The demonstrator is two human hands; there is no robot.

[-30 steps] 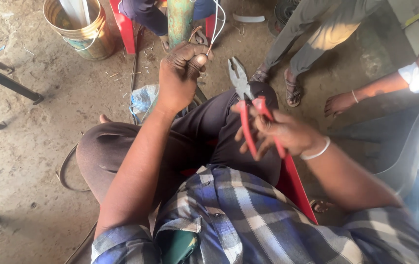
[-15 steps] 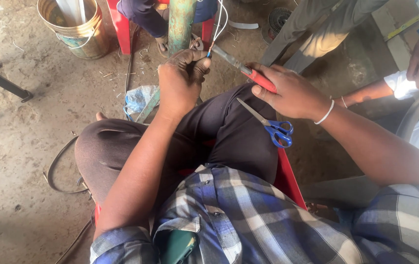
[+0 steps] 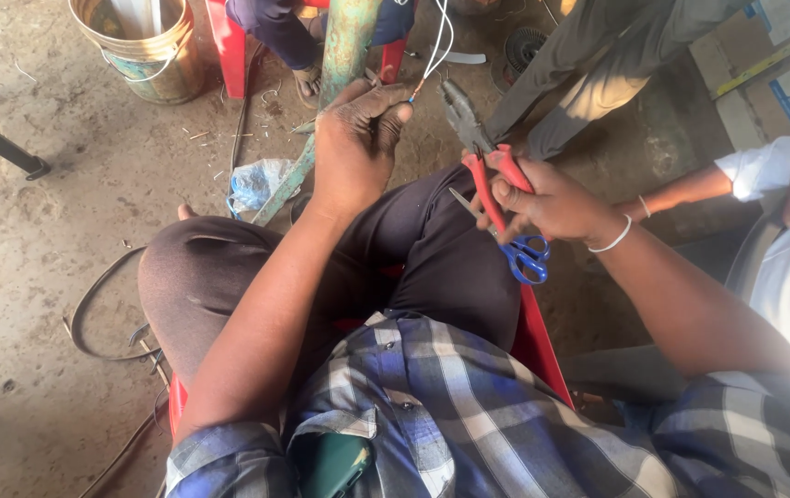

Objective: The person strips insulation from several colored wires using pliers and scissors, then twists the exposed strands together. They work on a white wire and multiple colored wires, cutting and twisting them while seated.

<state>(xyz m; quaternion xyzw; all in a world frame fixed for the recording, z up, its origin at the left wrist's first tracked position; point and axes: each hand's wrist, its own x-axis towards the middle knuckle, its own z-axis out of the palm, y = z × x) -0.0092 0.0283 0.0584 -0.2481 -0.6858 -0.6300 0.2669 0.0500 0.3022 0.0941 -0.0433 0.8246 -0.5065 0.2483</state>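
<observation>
The left hand (image 3: 353, 148) pinches the wire end (image 3: 416, 89) just beside the red-handled pliers (image 3: 478, 148), gripped in the right hand (image 3: 552, 198), whose fingers also hold blue scissors (image 3: 519, 254).

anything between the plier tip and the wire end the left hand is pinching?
Nothing visible. The pliers in the right hand point at the wire end held by the left hand, open gap between; scissors lie below.

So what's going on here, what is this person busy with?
A seated person pinches the end of a white wire in the left hand, beside a green pole. The right hand holds red-handled pliers, jaws near the wire end. Blue-handled scissors lie on the lap. Other people are close by.
</observation>
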